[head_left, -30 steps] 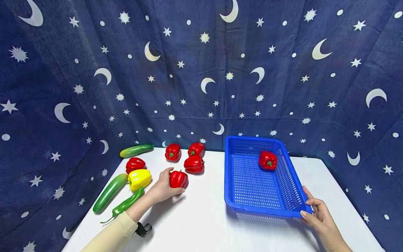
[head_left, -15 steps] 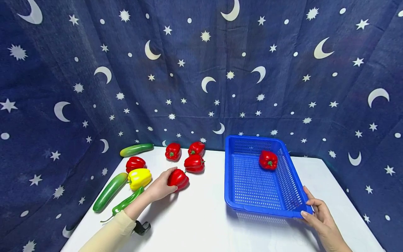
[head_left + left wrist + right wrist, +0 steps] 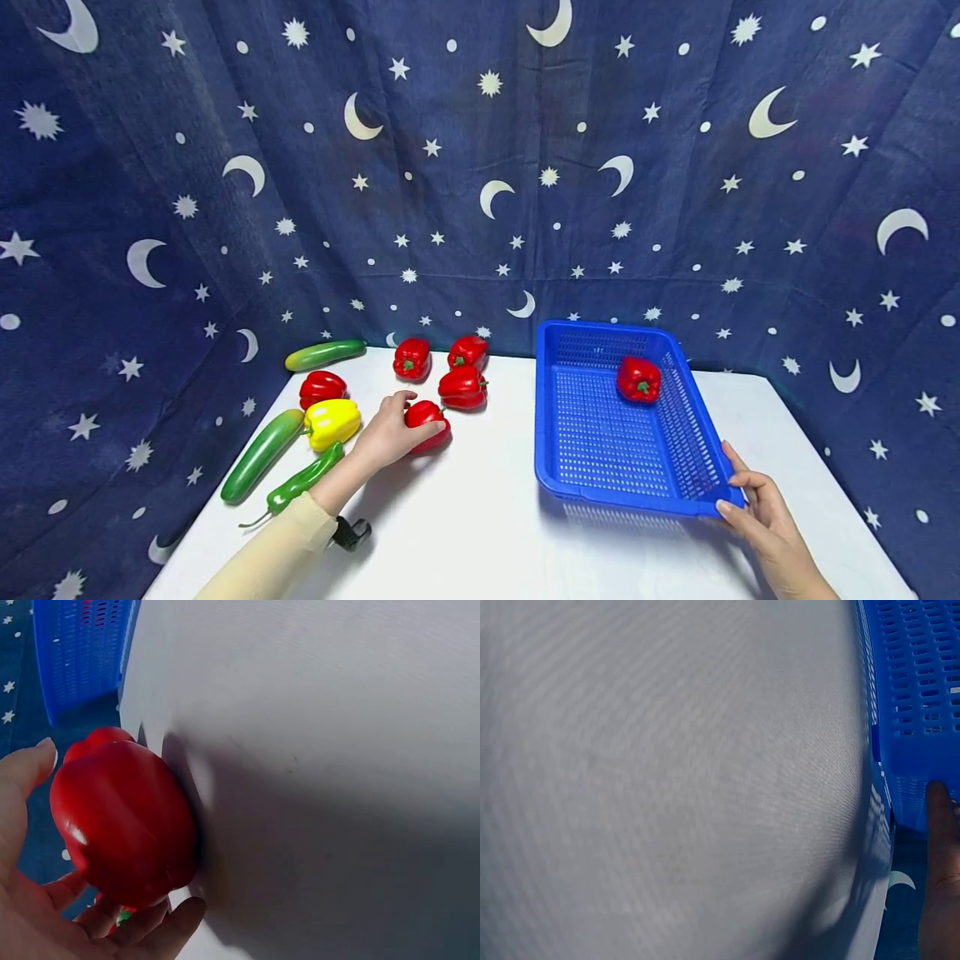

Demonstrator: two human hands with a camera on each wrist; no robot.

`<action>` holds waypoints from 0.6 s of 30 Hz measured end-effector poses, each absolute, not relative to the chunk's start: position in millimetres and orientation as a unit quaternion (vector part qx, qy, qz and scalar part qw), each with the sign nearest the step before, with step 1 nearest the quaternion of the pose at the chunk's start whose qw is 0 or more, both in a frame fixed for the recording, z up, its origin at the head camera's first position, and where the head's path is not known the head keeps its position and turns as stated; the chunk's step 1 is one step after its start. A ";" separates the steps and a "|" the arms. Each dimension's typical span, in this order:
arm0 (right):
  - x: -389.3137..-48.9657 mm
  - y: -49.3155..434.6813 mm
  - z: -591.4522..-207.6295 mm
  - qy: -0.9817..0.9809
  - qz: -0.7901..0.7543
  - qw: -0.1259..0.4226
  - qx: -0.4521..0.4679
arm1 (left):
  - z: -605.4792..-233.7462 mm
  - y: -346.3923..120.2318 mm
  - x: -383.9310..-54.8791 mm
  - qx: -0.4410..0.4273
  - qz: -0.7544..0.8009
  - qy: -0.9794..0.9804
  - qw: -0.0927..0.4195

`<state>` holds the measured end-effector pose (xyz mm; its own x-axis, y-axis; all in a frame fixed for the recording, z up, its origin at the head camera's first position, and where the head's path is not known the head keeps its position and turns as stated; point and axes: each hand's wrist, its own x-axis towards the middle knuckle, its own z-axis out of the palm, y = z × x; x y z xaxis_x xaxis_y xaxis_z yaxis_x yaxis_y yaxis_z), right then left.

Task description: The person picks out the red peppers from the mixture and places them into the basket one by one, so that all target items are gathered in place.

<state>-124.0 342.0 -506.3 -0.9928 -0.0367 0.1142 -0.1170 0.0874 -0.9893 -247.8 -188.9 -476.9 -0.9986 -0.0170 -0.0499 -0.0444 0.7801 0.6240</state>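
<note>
My left hand (image 3: 392, 429) is spread around a red bell pepper (image 3: 429, 427) on the white table. In the left wrist view, the thumb stands slightly apart from the pepper (image 3: 124, 817), and the fingers (image 3: 142, 930) bend loosely at its near end. My right hand (image 3: 765, 517) holds the near right corner of a blue plastic basket (image 3: 633, 502), thumb on the rim and the other fingers outside. Inside the basket, toward its back right, lies one red bell pepper (image 3: 639, 380). Only part of the right hand (image 3: 941, 877) shows in its wrist view, against the basket wall.
Behind the left hand are red bell peppers (image 3: 462, 388), (image 3: 412, 360). Left of it lie another red pepper (image 3: 323, 389), a yellow bell pepper (image 3: 332, 423), a green chili pepper (image 3: 303, 482) and cucumbers (image 3: 262, 457), (image 3: 325, 355). A starry curtain (image 3: 480, 167) hangs behind the table.
The red pepper by my left hand has turned, its stem now toward the back right. The left hand has shifted over it, its thumb now across the front. The right hand stays on the basket.
</note>
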 end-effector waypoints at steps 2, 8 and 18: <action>-124.4 342.3 -505.9 -0.737 0.673 0.031 0.053 | -477.0 -186.9 -249.9 -0.020 0.326 0.945 0.021; -123.7 342.4 -506.9 -0.734 0.676 0.034 0.061 | -475.8 -185.9 -251.0 -0.014 0.324 0.945 0.037; -124.7 342.9 -508.5 -0.720 0.688 0.041 0.084 | -474.1 -189.9 -250.3 0.027 0.348 0.935 0.062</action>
<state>-124.7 342.9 -508.5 -0.9824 -0.0645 0.1752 -0.1780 0.0397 -0.9832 -250.3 -189.9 -474.1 -0.9909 0.0932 -0.0973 0.0069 0.7562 0.6543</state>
